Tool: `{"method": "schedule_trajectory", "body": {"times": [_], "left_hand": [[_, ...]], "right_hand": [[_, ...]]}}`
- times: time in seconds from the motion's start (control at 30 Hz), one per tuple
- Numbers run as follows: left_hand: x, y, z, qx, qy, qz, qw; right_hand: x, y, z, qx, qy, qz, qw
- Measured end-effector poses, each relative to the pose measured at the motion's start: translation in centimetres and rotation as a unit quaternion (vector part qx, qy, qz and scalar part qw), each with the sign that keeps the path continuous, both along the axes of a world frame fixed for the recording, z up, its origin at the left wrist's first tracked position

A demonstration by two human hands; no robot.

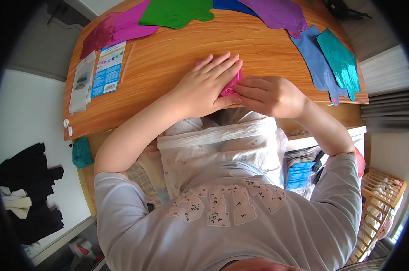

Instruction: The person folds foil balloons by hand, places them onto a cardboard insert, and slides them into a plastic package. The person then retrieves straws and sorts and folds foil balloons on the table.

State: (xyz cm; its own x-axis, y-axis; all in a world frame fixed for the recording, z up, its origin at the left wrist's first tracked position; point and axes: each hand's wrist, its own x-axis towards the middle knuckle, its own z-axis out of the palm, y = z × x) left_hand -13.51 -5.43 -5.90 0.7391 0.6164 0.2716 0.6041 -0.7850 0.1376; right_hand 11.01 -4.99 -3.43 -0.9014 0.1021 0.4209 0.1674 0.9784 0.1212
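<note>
On the wooden table's near edge lies a small, bright pink folded piece of thin, shiny sheet (232,86), mostly covered by my hands. My left hand (206,86) rests flat on it, fingers stretched out and pointing away from me. From the right, my right hand (274,97) closes its fingers on the pink piece's edge, with the fingertips next to my left thumb. What lies under the left palm is hidden.
Flat shiny coloured sheets rim the table: magenta (132,22), green (177,12), purple (279,14), slate-blue (314,61) and teal (341,58). At left lie a blue-and-white printed card (107,74) and a clear plastic bag (81,86). A wooden rack (380,189) stands at right.
</note>
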Motion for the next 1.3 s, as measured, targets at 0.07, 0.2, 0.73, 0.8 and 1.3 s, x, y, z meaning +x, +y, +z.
{"method": "schedule_trajectory", "body": {"times": [0.07,0.2,0.73,0.8,1.3], "left_hand": [[-0.1,0.2,0.0,0.002,0.010,-0.004,1.000],[-0.1,0.2,0.0,0.005,0.032,-0.009,0.999],[0.4,0.1,0.8,-0.021,0.033,-0.013,0.999],[0.6,0.1,1.0,-0.027,0.033,-0.022,0.999],[0.8,0.1,1.1,-0.071,0.018,-0.001,0.997]], "right_hand": [[-0.1,-0.3,-0.1,-0.056,0.020,-0.015,0.998],[0.6,-2.2,-1.6,-0.101,0.154,-0.146,0.972],[1.4,-2.8,-1.5,-0.181,0.120,-0.157,0.964],[1.6,-2.2,-1.1,-0.191,0.105,-0.146,0.965],[0.9,-4.6,-2.4,-0.176,0.072,-0.198,0.962]]}}
